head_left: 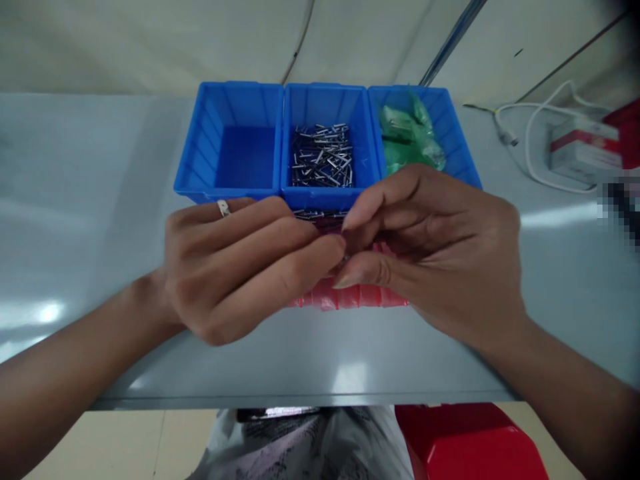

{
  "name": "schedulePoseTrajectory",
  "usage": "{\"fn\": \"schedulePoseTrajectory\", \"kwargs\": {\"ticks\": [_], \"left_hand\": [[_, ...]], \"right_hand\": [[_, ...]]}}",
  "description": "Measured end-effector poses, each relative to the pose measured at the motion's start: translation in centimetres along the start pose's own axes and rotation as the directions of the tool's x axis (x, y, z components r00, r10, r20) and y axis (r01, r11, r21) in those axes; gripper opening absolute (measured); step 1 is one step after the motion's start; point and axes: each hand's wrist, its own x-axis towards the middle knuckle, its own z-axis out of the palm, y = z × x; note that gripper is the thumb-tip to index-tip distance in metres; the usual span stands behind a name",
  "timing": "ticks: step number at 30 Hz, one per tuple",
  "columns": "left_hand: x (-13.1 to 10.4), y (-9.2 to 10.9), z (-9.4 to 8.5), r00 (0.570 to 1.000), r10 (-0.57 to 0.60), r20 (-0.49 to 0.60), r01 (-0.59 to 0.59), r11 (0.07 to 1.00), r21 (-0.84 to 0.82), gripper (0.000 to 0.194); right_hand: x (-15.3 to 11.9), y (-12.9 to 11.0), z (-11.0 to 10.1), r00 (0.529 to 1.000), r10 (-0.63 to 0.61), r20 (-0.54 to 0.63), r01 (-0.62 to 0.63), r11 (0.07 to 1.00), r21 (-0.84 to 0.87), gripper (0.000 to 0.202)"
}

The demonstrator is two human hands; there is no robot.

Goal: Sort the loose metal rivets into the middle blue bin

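My left hand (250, 267), with a ring on one finger, and my right hand (435, 253) meet at the fingertips in the middle of the view. Both are closed around something small that the fingers mostly hide. Beneath them lies red plastic (350, 297), partly covered by the hands. Several thin metal pins (320, 215) show just behind the fingertips. More metal pins (325, 157) fill the bottom of the middle blue bin (327, 198) beyond the hands.
A blue bin (235, 192) at the left has a bare floor; the right blue bin (463, 150) holds green plastic packets (407, 137). A white cable (530, 143) and a white-and-red box (585, 150) lie far right. The grey table's front edge (310, 402) is near my lap.
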Motion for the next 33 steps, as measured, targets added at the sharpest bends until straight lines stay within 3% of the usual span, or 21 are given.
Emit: {"fn": "schedulePoseTrajectory", "kwargs": {"ticks": [4, 8, 12, 14, 16, 18, 20, 25, 30, 33], "left_hand": [[-0.8, 1.6, 1.0, 0.997, 0.022, 0.076, -0.018, 0.998, -0.054, 0.074], [-0.8, 0.7, 0.7, 0.997, 0.005, 0.074, -0.002, 0.999, -0.036, 0.070], [0.5, -1.3, -0.2, 0.994, 0.012, -0.105, -0.010, 1.000, 0.022, 0.051], [1.3, -1.7, -0.7, 0.983, 0.020, -0.181, -0.013, 0.999, 0.041, 0.057], [1.7, -1.9, -1.2, 0.990, -0.054, -0.128, 0.056, 0.998, 0.011, 0.058], [1.7, -1.9, -1.4, 0.988, -0.152, -0.008, 0.152, 0.988, -0.032, 0.046], [1.6, -2.1, -1.4, 0.984, -0.170, 0.059, 0.173, 0.984, -0.050, 0.039], [1.7, -2.1, -0.8, 0.983, -0.016, -0.181, 0.015, 1.000, -0.007, 0.045], [1.8, -1.7, -1.2, 0.994, -0.109, 0.009, 0.109, 0.994, -0.024, 0.026], [1.6, -1.9, -0.7, 0.984, -0.002, -0.178, 0.005, 1.000, 0.016, 0.031]], "right_hand": [[0.0, 0.1, 0.1, 0.999, -0.039, -0.013, 0.039, 0.999, -0.010, 0.026], [-0.1, 0.3, -0.4, 0.991, -0.125, -0.056, 0.121, 0.991, -0.056, 0.021], [-0.2, 0.4, -0.5, 0.982, -0.163, -0.100, 0.156, 0.985, -0.068, 0.021], [-0.3, 0.6, -0.4, 0.980, -0.167, -0.106, 0.159, 0.984, -0.083, 0.019], [-0.3, 0.7, -0.4, 0.979, -0.173, -0.112, 0.162, 0.982, -0.097, 0.017], [-0.3, 0.7, -0.5, 0.978, -0.178, -0.111, 0.168, 0.981, -0.092, 0.018], [-0.2, 0.8, -0.5, 0.981, -0.173, -0.089, 0.168, 0.984, -0.058, 0.019], [-0.3, 0.8, -0.4, 0.982, -0.162, -0.094, 0.157, 0.986, -0.063, 0.021], [-0.4, 0.8, -0.4, 0.975, -0.180, -0.133, 0.168, 0.981, -0.091, 0.020], [-0.4, 0.8, -0.4, 0.981, -0.160, -0.112, 0.156, 0.987, -0.042, 0.022]]}}
